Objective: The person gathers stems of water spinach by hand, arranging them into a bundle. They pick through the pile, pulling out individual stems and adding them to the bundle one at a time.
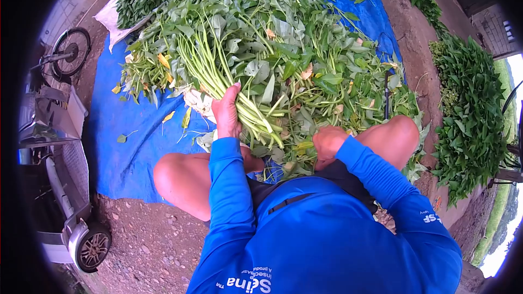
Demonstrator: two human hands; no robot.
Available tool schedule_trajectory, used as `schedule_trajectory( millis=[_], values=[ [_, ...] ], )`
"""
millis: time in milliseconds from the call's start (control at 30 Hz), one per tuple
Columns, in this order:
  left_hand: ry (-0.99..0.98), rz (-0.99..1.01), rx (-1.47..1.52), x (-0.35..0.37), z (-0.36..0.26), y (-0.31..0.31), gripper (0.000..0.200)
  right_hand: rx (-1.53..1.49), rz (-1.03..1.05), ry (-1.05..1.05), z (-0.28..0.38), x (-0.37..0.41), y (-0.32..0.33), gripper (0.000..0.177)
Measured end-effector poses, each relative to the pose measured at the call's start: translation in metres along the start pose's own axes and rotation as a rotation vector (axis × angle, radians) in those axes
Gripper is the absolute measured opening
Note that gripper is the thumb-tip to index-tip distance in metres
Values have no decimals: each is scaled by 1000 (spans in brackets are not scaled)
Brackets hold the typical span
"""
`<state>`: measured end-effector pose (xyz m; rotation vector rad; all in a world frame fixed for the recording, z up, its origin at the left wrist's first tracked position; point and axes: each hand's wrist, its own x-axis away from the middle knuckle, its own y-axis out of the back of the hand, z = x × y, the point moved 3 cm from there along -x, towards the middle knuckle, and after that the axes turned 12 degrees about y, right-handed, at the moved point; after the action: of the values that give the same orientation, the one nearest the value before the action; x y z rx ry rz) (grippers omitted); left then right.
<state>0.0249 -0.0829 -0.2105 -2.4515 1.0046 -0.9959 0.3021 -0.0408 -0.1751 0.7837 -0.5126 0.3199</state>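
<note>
So I'm sitting low with both knees bent, and my left hand (227, 111) is gripping a fat bunch of long green stems (218, 79), fingers wrapped around it with the thumb lying up along the stalks. The bunch is sitting at about 11 o'clock from my middle, just above the blue tarp (128, 155) and the near edge of the big leafy heap (294, 38). Its leafy ends are pointing off toward 11 o'clock and its bare ends are angling down toward 5.

My right hand (328, 141) is hanging low at around 1 o'clock, right by my right knee (400, 136) and close to the loose greens. Its fingers are mostly hiding from view, so honestly I can't tell how wide or narrow that grip is, or if it's holding anything.

The heap itself is spreading across 12 o'clock, with some yellow leaves (164, 60) showing in it, and a few more are lying on the tarp at 10. A pale cloth (115, 20) is poking out at 11. Over at 2 to 3 o'clock another pile of greens (468, 114) is lining the side, and a small wheel (93, 247) is standing on the dirt at 8.
</note>
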Motion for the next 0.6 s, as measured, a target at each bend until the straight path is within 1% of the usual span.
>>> schedule_trajectory(
  millis=[67,133,200,267,300,367,400,433,533,567,600],
  values=[
    [-11,-6,-24,7,-3,-5,37,-156,-570,-139,-1,10,24,30],
    [-1,0,-63,14,1,-8,40,-582,-763,-129,41,3,80,37],
    [-3,11,-74,8,10,-8,43,-425,-823,-201,47,-36,97,36],
    [17,39,-66,3,14,-6,42,-476,-943,-150,28,-80,89,30],
    [12,15,-73,6,10,-10,41,-636,-973,-92,25,-87,87,22],
    [3,-38,-37,15,9,-12,35,-863,-1135,56,20,-94,76,21],
    [44,-38,-58,13,11,-7,33,-987,-1209,119,21,-92,65,21],
    [71,-51,-46,16,12,-5,32,-1158,-1113,85,43,-67,74,21],
    [106,-47,-15,13,11,-9,33,-1287,-1172,340,46,-54,61,18],
    [113,-47,-10,13,11,-9,33,-1332,-1169,304,48,-47,53,16],
    [104,-53,-2,12,11,-9,34,-1337,-1180,335,51,-42,48,16]
  ],
)
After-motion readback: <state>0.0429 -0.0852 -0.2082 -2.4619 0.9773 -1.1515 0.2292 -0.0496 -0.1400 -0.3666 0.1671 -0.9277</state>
